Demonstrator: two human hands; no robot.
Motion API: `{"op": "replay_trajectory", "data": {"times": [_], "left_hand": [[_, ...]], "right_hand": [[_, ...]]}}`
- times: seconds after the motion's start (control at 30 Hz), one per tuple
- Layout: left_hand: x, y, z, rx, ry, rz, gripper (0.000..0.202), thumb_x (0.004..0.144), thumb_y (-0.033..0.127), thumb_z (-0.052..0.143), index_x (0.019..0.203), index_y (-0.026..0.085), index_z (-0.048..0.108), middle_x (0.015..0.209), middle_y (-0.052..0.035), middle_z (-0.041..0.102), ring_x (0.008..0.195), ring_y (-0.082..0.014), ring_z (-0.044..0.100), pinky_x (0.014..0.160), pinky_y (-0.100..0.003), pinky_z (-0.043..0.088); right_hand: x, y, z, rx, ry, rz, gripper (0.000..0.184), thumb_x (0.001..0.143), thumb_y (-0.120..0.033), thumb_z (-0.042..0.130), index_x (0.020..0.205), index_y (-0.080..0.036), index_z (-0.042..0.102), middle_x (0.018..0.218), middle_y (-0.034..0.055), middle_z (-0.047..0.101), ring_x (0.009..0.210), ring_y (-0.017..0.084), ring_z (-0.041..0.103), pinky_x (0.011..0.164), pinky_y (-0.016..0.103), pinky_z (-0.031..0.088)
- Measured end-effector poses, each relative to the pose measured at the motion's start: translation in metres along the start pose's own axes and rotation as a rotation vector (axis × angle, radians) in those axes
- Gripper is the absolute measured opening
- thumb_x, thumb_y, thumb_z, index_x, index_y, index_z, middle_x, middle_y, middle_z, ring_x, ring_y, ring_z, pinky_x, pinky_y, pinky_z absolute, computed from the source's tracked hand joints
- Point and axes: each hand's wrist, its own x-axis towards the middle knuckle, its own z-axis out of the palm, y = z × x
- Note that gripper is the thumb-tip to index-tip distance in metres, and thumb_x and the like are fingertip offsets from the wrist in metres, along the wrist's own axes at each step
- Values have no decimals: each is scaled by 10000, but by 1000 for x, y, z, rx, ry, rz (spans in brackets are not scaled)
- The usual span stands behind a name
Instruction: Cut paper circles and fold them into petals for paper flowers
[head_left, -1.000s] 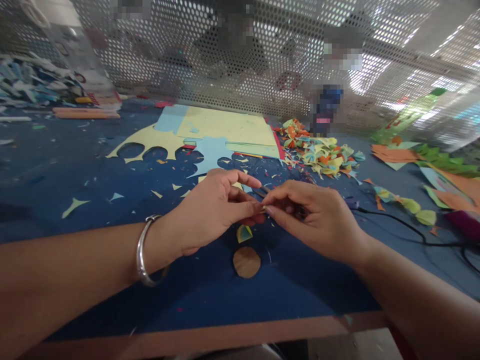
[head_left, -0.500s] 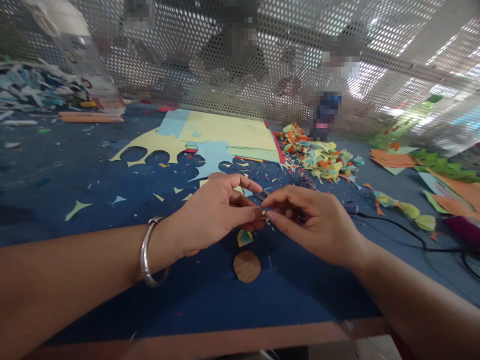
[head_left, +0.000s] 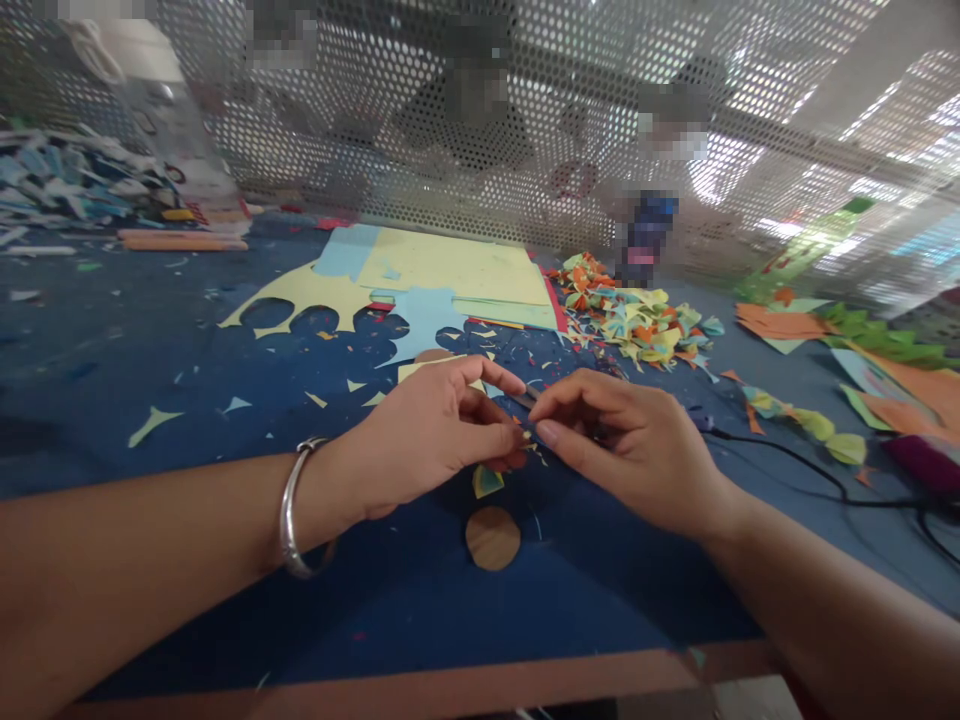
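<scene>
Held: small paper scrap (head_left: 527, 443), pinched between left hand (head_left: 420, 440) and right hand (head_left: 630, 450), both grips closed on it, just beyond brown disc (head_left: 493, 537) on bench (head_left: 150, 380), neither hand nearer

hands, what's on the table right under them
Below the left hand and right hand, on the blue table, lie a small folded yellow-blue paper piece and a brown disc. The tiny thing pinched between the fingertips is mostly covered.
</scene>
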Motion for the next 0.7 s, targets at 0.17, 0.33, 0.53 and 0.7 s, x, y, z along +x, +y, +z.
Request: {"op": "replay_trajectory", "data": {"times": [0.17,0.33,0.53,0.7], "left_hand": [[1,-1,-1,-26,59,53,286,843,153,737,1085,173,584,702,14,726,712,-141,738,689,-234,553],[3,-4,-2,-83,102,116,375,803,219,807,1093,181,573,712,25,726,722,-136,733,723,-239,552],[2,-5,-2,-76,104,153,371,817,151,769,1111,187,545,729,40,698,718,-119,718,759,-245,560],[0,-3,-1,-27,123,219,424,798,105,743,1125,201,491,788,37,682,723,-117,699,770,-268,581]], "right_hand": [[1,-3,-1,-2,96,56,52,937,-208,636,945,-184,681,763,-8,662,600,85,549,537,192,444],[2,-3,1,2,97,92,60,928,-227,652,947,-186,691,767,2,675,595,91,564,510,193,433],[2,-3,2,23,61,80,79,936,-258,667,961,-190,699,780,-4,679,588,83,540,509,190,422],[0,-3,2,-7,68,83,90,940,-274,675,960,-190,700,797,1,689,613,86,565,528,187,439]]}}
